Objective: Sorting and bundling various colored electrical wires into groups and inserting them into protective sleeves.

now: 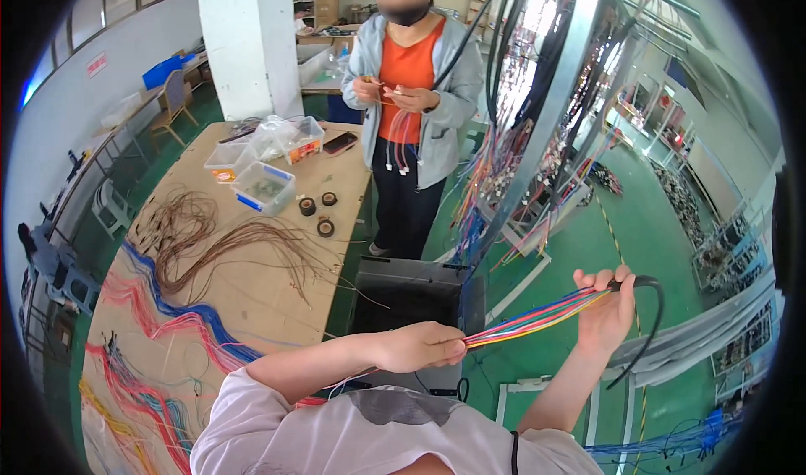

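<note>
Gripping the coloured wire bundle [533, 317] at both ends: my left hand [420, 347] pinched shut on the loose wires, my right hand [606, 307] clamped around its black sheath [648, 286], above the grey cabinet [409, 294].

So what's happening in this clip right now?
A person stretches a bundle of coloured wires between both hands: the left hand pinches one end, the right hand grips the other, where a black sleeve begins. On the wooden table to the left lie sorted wires. A co-worker opposite handles thin wires too.
</note>
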The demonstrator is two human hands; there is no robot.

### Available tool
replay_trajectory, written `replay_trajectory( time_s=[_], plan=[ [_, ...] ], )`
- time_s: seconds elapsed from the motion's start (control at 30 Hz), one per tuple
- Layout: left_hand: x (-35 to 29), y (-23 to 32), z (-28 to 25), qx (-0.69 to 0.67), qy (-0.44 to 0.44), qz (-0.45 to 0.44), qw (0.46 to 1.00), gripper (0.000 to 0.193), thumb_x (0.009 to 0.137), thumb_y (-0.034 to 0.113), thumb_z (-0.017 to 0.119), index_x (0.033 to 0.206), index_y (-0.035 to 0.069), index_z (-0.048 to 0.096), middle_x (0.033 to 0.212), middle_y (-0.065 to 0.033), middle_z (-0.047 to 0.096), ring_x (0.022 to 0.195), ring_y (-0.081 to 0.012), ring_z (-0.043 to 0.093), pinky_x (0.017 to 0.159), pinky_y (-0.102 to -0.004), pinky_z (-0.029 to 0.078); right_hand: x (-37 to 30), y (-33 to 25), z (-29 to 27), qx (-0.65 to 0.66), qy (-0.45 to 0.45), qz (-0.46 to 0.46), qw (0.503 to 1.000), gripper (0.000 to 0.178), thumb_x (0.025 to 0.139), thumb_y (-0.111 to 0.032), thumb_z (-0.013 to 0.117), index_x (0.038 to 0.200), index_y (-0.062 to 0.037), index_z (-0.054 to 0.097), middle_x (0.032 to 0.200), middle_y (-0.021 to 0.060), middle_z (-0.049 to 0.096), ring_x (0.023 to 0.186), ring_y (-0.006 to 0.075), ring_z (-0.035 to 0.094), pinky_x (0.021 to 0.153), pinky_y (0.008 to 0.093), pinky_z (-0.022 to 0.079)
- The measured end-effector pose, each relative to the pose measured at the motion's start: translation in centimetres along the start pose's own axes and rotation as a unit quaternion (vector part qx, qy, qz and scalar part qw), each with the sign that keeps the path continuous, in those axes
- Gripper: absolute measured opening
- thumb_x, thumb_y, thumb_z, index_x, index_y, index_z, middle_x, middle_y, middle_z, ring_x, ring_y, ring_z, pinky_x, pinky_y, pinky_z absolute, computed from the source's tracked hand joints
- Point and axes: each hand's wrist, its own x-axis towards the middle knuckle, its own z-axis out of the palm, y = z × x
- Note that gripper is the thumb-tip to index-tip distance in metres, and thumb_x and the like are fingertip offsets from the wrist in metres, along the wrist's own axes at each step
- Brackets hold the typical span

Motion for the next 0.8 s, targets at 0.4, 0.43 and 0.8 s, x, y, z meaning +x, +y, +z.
replay_trajectory(
  time_s=[0.4, 0.43, 0.8],
  plan=[
    [0.1, -0.1, 1.4, 0.197, -0.047, 0.003, 0.979, 0.031, 0.090, 0.026, 0.031, 0.077, 0.003, 0.047, 0.060, -0.0010, 0.038, 0.058, -0.0105, 0.037, 0.054, -0.0252, 0.033, -0.3, -3.3, -2.9, 0.198, -0.051, -0.084, 0.975, 0.026, 0.090, -0.025, 0.031, 0.078, -0.0041, 0.039, 0.050, -0.0016, 0.023, 0.039, 0.0061, 0.021, 0.035, 0.0188, 0.021],
    [0.0, -0.2, 1.6, 0.154, -0.030, 0.006, 0.988, 0.030, 0.090, 0.026, 0.032, 0.079, 0.003, 0.047, 0.061, -0.0013, 0.039, 0.058, -0.0110, 0.037, 0.055, -0.0251, 0.034, -0.4, -3.3, -3.0, 0.195, -0.042, -0.095, 0.975, 0.027, 0.090, -0.027, 0.032, 0.076, -0.0052, 0.040, 0.050, -0.0023, 0.023, 0.038, 0.0052, 0.019, 0.033, 0.0188, 0.018],
    [1.7, 0.9, 1.5, 0.158, 0.108, -0.031, 0.981, 0.027, 0.089, 0.024, 0.036, 0.085, 0.002, 0.050, 0.065, 0.0007, 0.041, 0.063, -0.0087, 0.037, 0.059, -0.0216, 0.034, -0.4, 1.7, 1.1, 0.197, 0.016, -0.006, 0.980, 0.031, 0.088, -0.032, 0.035, 0.069, -0.0081, 0.039, 0.053, -0.0034, 0.024, 0.043, 0.0058, 0.019, 0.038, 0.0196, 0.019]
  ],
)
